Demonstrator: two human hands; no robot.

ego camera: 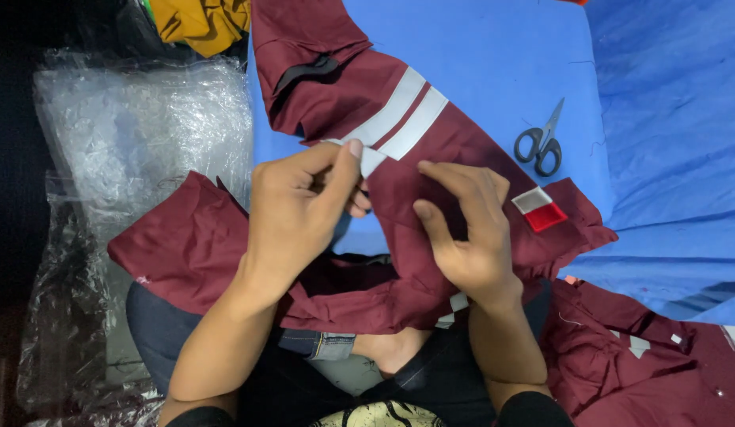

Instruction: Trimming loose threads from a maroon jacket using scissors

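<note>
I had the maroon work jacket [431, 229] spread across my lap and up onto the near-left corner of the blue padded bench [494, 55]. My left hand [292, 213] pinched the loose end of the grey-white reflective stripe [399, 122] between thumb and curled fingers, closed tight on it. My right hand [466, 229] lay half open on the cloth just beside, fingers bent and pressing the fabric flat, gripping nothing that I could see. The jacket was dark maroon, with two pale bands crossing the sleeve, a black tab near the top, and a small red-and-white patch [540, 209] close to its right edge.

The hem hung off the bench's near edge over my knees. Black-handled scissors [541, 142] lay to the right on bare blue cover, well apart from my fingers, with open room around them. Crinkled clear plastic bags [138, 126] crowded the left side. Another maroon garment [644, 356] lay heaped at the lower right, and yellow cloth [201, 20] showed at the far left corner.
</note>
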